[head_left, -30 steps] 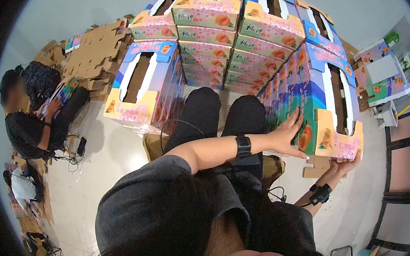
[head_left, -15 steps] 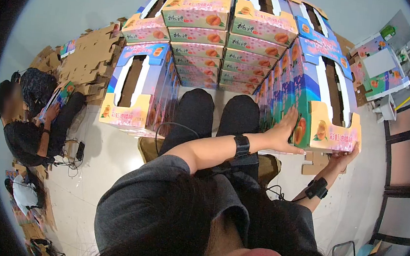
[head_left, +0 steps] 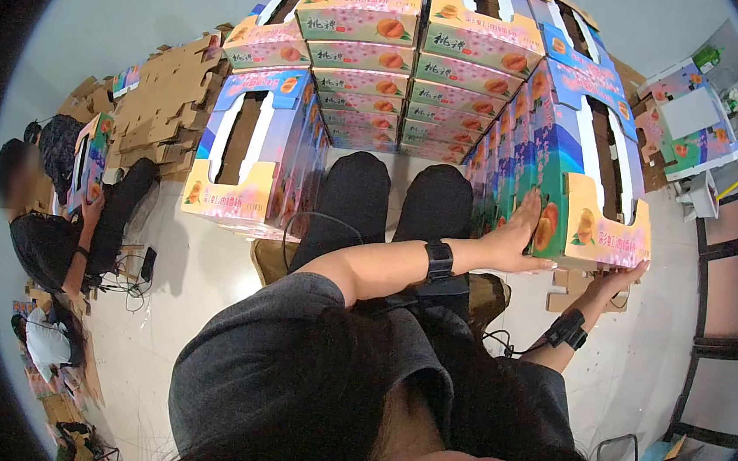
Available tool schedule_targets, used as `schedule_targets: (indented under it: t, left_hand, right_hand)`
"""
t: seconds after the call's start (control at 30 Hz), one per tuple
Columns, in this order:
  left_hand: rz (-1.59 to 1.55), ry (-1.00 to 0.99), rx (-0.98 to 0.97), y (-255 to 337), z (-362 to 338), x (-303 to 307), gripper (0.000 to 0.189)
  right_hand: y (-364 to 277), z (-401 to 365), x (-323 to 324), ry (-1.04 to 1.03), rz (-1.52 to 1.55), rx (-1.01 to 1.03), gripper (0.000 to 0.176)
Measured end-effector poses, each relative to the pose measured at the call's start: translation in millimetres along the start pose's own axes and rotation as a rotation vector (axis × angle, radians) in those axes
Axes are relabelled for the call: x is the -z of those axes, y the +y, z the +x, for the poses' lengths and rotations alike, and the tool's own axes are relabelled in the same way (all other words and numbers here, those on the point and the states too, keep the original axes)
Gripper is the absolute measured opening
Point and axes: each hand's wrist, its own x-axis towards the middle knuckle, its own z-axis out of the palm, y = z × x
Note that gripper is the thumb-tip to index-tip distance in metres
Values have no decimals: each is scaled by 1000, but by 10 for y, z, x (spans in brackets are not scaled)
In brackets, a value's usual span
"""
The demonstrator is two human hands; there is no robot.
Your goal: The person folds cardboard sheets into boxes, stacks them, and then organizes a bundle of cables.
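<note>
The front carton point(head_left: 610, 238) of the right-hand row has a peach print, a yellow front and a long brown opening. On its green left side rests my left hand point(head_left: 513, 243), with the fingers stretched out upward and the thumb pointing right along the lower edge. My right hand point(head_left: 618, 277) touches the same carton's lower right edge from below, its fingers extended along it and partly hidden. Each forearm wears a black strap. A similar row of cartons point(head_left: 227, 200) stands left of my knees, with neither hand on it.
Stacked peach cartons point(head_left: 358, 28) rise beyond my knees. Flattened brown cardboard point(head_left: 166, 94) is piled at the left. There a seated person point(head_left: 43, 241) holds a printed carton point(head_left: 92, 158). A white stand point(head_left: 701, 194) is at the right, and cables lie on the floor.
The view has shifted slightly. My hands remain at the same carton. The seated person's carton has turned more upright and been raised.
</note>
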Motion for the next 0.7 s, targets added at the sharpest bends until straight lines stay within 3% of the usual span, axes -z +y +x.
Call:
schedule_targets:
  t: [0.13,0.47,0.7]
  left_hand:
    - [21,18,12,20,-19,-78,110]
    - [115,96,-65,-44,-187,-348,91]
    - [54,104,-15,-40,-261,-288,82]
  right_hand:
    - [-24,-40,-12,52,-37,-39,77]
    - [14,-30,-92,79,-21,33,71]
    - [168,154,-8,-74,100,137,73]
